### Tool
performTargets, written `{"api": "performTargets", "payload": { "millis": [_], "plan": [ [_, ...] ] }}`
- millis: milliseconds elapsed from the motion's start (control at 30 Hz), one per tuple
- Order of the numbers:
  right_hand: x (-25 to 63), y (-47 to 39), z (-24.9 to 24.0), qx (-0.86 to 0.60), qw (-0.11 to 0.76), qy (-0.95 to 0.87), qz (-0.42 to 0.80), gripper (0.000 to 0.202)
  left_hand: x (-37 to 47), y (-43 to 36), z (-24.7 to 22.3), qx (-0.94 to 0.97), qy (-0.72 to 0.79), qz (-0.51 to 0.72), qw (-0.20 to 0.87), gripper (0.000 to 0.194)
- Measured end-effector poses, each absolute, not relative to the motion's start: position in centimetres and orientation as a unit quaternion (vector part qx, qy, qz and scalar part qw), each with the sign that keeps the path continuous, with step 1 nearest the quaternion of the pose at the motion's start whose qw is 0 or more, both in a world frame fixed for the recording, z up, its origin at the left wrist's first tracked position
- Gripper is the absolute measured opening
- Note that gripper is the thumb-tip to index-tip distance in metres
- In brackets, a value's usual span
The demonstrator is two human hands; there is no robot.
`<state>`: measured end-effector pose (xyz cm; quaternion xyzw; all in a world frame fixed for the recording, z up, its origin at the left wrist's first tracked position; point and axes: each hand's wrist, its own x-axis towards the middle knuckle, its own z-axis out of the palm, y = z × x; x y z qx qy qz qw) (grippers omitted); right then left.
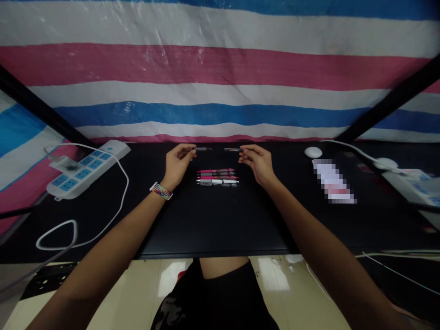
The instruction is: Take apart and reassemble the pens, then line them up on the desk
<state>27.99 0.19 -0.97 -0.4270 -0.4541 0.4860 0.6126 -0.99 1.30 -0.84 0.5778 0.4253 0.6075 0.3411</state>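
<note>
My left hand (178, 163) wears a multicoloured woven wristband and pinches a dark grey pen part (204, 149) that points right. Across a small gap, my right hand (256, 162) grips a slim, see-through pen barrel (232, 150) pointing left. Both pieces are held a little above the black table, roughly in line with each other and apart. Below them, between my hands, several pens (217, 175) lie side by side, red ones and grey ones with clear sections. My fingers hide the outer ends of the two held pieces.
On the left lies a white power strip (85, 170) with a plug and a looping white cable (125, 190). To the right are a white mouse-like object (313, 152), a blurred-out pale item (333, 181) and another power strip (412, 181). A striped sheet (220, 68) hangs behind the black table (220, 229).
</note>
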Motion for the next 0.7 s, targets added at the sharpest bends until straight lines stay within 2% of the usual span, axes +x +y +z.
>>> {"api": "performTargets", "payload": {
  "millis": [500,700],
  "plan": [
    [27.91,0.11,-0.95,-0.431,0.623,-0.44,0.482,0.017,-0.98,1.25,-0.98,0.592,0.419,0.607,0.326,0.017],
    [27.58,-0.48,-0.54,-0.417,0.58,-0.473,0.515,0.026,-0.72,0.85,-0.66,0.611,0.416,0.582,0.339,0.019]
  ]
}}
